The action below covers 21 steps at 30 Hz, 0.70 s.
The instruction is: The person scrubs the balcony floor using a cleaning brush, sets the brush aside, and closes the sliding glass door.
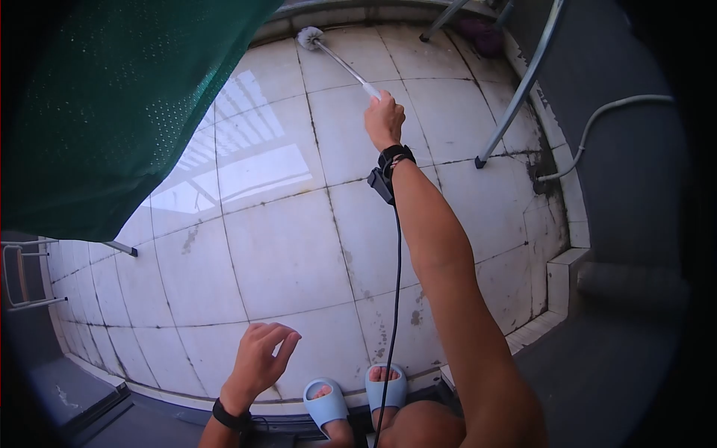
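Note:
My right hand (pixel 385 119) is closed round the white handle end of a long-handled brush (pixel 345 66), with my arm stretched far forward. The brush's round grey-white bristle head rests on the tiled floor (pixel 276 246) near the far edge. A black device is strapped to my right wrist, and its cable (pixel 397 284) runs down between my feet. My left hand (pixel 265 355) hangs over the floor at the lower left with its fingers curled and the thumb apart, holding nothing. A black band circles the left wrist.
Green cloth (pixel 127 104) hangs at the upper left. Metal legs (pixel 523 86) stand at the upper right, near a purple object (pixel 480 36). A pale hose (pixel 597 119) runs along the right wall. Light-blue slippers (pixel 326 407) are on my feet. A metal frame (pixel 33 305) stands far left.

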Motion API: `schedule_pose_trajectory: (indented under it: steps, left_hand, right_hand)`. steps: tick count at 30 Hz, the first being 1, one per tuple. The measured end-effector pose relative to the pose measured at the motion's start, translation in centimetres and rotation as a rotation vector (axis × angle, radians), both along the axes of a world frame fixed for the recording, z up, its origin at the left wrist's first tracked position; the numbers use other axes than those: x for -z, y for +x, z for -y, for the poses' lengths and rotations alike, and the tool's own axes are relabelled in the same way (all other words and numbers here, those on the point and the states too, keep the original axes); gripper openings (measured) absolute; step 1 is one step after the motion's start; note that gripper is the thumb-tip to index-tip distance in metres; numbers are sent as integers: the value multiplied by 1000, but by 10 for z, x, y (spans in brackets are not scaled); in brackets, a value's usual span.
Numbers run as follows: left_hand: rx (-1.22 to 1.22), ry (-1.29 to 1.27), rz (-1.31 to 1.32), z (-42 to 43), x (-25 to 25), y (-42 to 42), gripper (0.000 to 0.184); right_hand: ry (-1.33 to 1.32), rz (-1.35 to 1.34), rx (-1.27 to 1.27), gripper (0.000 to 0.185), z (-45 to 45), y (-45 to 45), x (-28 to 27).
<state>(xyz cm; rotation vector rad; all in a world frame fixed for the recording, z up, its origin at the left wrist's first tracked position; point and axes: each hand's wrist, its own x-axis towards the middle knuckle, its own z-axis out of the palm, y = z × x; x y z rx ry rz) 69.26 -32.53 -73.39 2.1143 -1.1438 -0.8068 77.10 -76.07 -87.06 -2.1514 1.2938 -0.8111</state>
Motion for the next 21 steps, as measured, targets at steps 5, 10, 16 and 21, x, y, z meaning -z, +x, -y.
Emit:
schedule_pose_trajectory:
  steps: [5,10,16,21]
  left_hand:
    - [-10,19,2,1,-5,5,14]
    - [33,-12,-1,6,0,4,13]
    - [70,-86,30,20,-5,7,10]
    - [-93,-407,96,41,-23,-14,49]
  right_hand:
    - [129,112,281,16,2,4,-4]
    - [15,-15,-10,13,-24,-28,0]
    - [-65,305,-301,19,-99,-96,-57]
    - [-175,543,-394,17,-169,-144,-104]
